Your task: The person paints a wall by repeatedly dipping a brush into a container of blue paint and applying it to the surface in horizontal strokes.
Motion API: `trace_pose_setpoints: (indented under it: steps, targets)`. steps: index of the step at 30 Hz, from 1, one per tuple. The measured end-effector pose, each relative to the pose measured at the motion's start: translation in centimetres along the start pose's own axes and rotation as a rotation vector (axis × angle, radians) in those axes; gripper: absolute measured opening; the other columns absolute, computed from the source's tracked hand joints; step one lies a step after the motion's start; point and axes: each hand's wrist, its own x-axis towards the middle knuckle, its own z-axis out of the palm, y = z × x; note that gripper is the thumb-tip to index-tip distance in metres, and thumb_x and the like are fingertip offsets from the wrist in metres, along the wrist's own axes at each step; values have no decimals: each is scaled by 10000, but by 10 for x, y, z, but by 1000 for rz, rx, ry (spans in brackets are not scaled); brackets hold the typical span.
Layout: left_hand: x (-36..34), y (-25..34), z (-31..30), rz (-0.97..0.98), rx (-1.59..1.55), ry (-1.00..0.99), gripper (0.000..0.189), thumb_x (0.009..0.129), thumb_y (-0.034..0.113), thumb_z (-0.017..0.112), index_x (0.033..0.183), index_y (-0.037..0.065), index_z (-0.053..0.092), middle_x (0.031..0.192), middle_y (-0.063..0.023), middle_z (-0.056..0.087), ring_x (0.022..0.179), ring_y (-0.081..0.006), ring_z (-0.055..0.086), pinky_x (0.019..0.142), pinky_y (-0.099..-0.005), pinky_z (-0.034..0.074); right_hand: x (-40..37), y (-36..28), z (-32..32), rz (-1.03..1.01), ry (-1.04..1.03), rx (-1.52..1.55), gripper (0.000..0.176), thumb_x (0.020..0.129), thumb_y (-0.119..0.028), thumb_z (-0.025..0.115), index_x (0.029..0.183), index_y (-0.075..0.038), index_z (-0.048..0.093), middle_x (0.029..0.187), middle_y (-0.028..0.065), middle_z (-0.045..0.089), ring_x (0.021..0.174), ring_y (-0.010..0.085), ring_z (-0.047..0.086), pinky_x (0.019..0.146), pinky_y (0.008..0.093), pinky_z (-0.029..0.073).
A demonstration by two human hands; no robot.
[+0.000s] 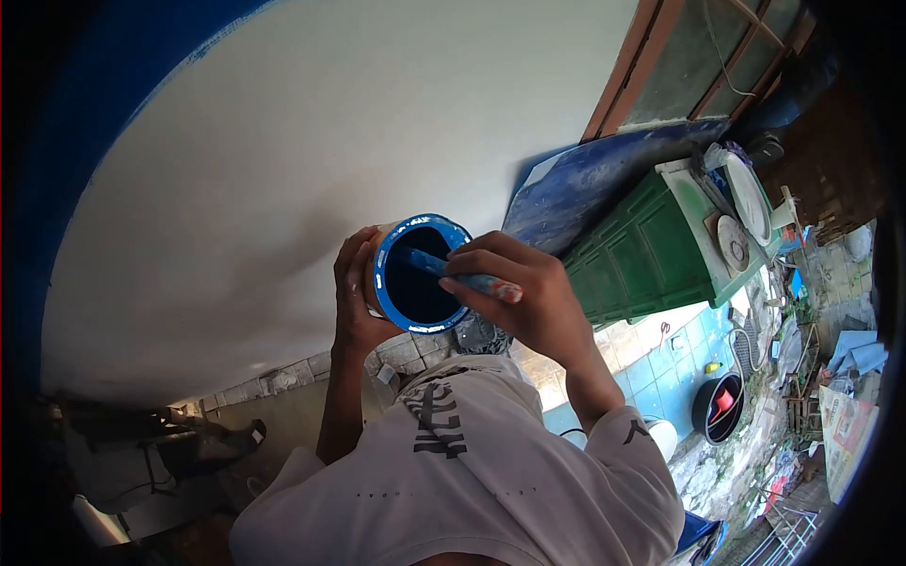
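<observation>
In front of my chest is a paint can [379, 274] with a blue-smeared rim and dark blue paint inside. My left hand [355, 292] is wrapped round its left side and holds it up, its mouth facing me. Between the fingers of my right hand [524, 288] is a paintbrush [481, 286], its handle stained blue with a reddish end. The brush reaches into the can; its bristles are hidden in the dark opening.
A pale wall [377, 113] with a blue painted band [104, 85] stands close ahead. On the right are a green container [651, 250] with things on top, a blue panel [566, 193] and a window frame [628, 71]. A black tub [717, 410] stands on the tiled floor [651, 377].
</observation>
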Motion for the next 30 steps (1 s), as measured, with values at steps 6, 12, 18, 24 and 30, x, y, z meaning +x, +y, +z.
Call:
trace_pose_setpoints:
  steps: [6,12,18,24,30]
  targets:
    - [-7,-2,-6,14,-1,-15,1239,551,274,1015,1570,147,321,1563,-177,431,1454,-403,414,1201,-561,351,-2,15,11,-10,-318,-42,254,839,-54,783,1088,-79,742,1090,84,710,919,285,750,753,383,622]
    - [-3,2,-18,81,16,-50,1151,596,302,974,1557,178,354,1568,-167,445,1457,-416,412,1220,-597,296,1,10,12,-95,-599,-124,274,840,-8,692,1105,-67,735,1111,104,697,974,312,729,810,410,609]
    - [1,7,-24,111,62,-51,1114,618,327,959,1548,186,362,1558,-166,459,1452,-418,422,1226,-609,273,3,2,15,-109,-631,-176,238,865,-32,664,1091,-63,733,1112,105,698,1025,301,717,839,401,602]
    - [-9,-2,-28,87,69,-6,1172,599,301,981,1569,187,333,1571,-164,443,1464,-406,405,1229,-590,294,0,11,-3,-141,-444,-20,302,771,-24,782,1068,-71,765,1120,91,743,1009,289,745,832,399,623]
    - [-17,-4,-16,-71,-72,19,1302,510,245,1032,1585,170,302,1571,-167,414,1468,-379,401,1191,-539,400,-2,22,-9,-78,-133,174,154,829,-43,829,978,-63,796,1031,95,787,949,227,772,803,345,632]
